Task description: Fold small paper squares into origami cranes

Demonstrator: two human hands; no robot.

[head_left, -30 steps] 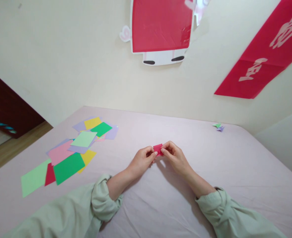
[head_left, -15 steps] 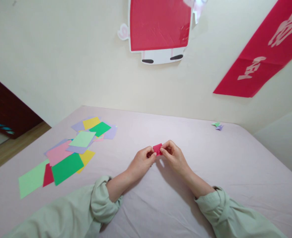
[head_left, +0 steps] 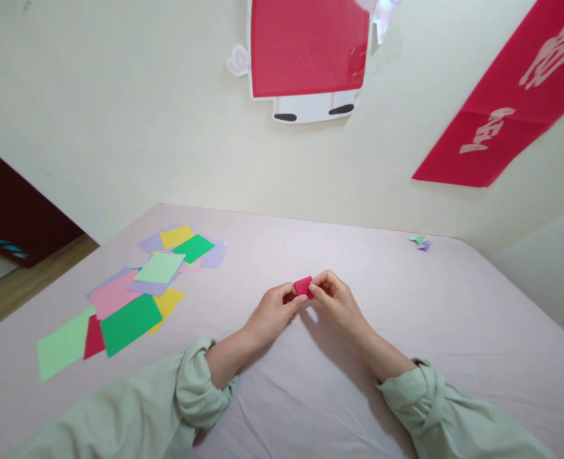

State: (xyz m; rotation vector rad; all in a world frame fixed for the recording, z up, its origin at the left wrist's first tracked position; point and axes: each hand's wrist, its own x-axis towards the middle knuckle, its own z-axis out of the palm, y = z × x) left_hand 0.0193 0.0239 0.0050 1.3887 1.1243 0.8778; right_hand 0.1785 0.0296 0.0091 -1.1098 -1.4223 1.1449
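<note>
Small folded red paper pinched between two hands

At the left, loose coloured paper sheets (head_left: 131,324) overlap in a spread on the pale pink cloth (head_left: 272,401), green, pink, yellow and lilac among them. Next comes the left hand (head_left: 273,312), its thumb and fingers clamped on the left and near edge of the folded red paper (head_left: 303,286), which sits between the hands near the middle of the cloth. It should prove very light, springy at the folds and easily creased or torn, so a fingertip pinch at its edges suits it better than a hard squeeze. The right hand (head_left: 338,301) has thumb and forefinger together on its right edge. Well apart at the far right, a green folded paper piece (head_left: 416,239) lies beside a purple folded paper piece (head_left: 424,245)
</note>
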